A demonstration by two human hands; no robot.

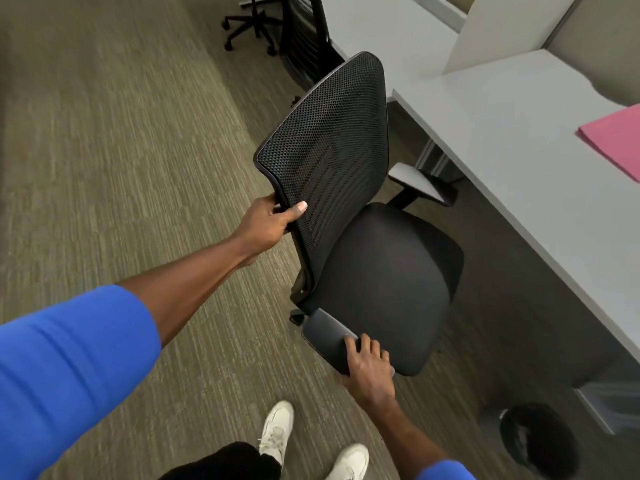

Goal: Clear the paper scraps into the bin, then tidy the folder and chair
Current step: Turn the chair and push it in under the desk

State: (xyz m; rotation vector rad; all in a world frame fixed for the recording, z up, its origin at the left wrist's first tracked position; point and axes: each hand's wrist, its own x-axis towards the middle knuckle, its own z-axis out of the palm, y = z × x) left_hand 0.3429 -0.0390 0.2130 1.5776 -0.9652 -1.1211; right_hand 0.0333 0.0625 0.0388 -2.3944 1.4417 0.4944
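Note:
A black office chair [388,278] with a mesh back stands on the carpet beside the grey desk [519,140], its seat turned toward the desk. My left hand [273,220] grips the left edge of the mesh backrest. My right hand [369,368] is closed over the near armrest pad. A pink folder [616,140] lies flat on the desk at the right edge of view. A black bin [540,441] stands on the floor under the desk, lower right; its contents are too dark to make out.
A second black chair [301,39] and a wheeled chair base [249,26] stand at the back beside another desk. White dividers [502,32] rise behind the desk. Carpet stretches to the left. My white shoes [277,434] are at the bottom.

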